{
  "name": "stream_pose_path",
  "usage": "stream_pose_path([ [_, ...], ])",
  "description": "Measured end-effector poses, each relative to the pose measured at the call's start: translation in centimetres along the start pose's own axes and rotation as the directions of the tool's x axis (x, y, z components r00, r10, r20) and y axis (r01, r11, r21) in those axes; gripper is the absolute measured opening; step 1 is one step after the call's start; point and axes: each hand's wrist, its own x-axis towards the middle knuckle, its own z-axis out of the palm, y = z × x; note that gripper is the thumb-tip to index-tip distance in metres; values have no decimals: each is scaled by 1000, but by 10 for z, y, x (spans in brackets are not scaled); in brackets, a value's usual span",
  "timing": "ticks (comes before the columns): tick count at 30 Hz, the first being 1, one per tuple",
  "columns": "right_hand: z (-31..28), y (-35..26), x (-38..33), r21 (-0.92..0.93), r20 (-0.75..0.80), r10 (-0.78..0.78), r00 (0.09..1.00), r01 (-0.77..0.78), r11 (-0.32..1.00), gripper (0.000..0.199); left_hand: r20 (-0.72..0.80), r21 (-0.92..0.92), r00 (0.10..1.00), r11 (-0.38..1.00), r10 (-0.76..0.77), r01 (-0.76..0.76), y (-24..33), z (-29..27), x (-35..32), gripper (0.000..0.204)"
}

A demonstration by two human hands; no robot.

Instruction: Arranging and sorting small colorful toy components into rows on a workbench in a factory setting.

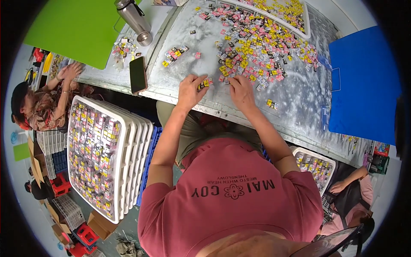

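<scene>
Near the front edge of the grey table (295, 96), my left hand (189, 92) is closed around a short row of small yellow, black and pink pieces (205, 83). A little to its right, my right hand (242, 92) has thumb and fingers drawn together at the near edge of a loose heap of the same small coloured pieces (244, 47). What its fingertips hold is too small to make out. A grouped cluster of pieces (174, 55) lies beyond my left hand. Another small group (272, 104) is right of my right hand.
A phone (138, 75) and a steel flask (136, 23) are at the left. A white tray (306, 19) of pieces is at the far side. Stacked white trays (122, 171) stand beside me. Green (72, 32) and blue boards (364, 85) flank the table. People sit on both sides.
</scene>
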Motion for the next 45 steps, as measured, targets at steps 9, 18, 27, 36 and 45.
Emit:
stream_pose_path([
  [9, 1, -11, 2, -8, 4, -70, 998, 70, 998, 25, 76, 20, 994, 997, 75, -76, -2, 2, -1, 40],
  [18, -18, 1, -21, 103, 92, -132, 987, 122, 987, 29, 128, -55, 985, 993, 113, -107, 19, 19, -3, 37],
  [27, -25, -8, -35, 200, 32, 5, 999, -11, 980, 32, 166, -47, 976, 989, 144, -138, 26, 24, -4, 37],
  [36, -43, -14, -38, 386, 207, 325, 923, -383, 840, 30, 197, -33, 969, 988, 152, -148, 33, 27, -5, 37],
  [45, -3, 42, 61, 93, -54, -19, 998, 24, 995, 16, 189, -67, 966, 983, 178, -169, 33, 25, -4, 42],
])
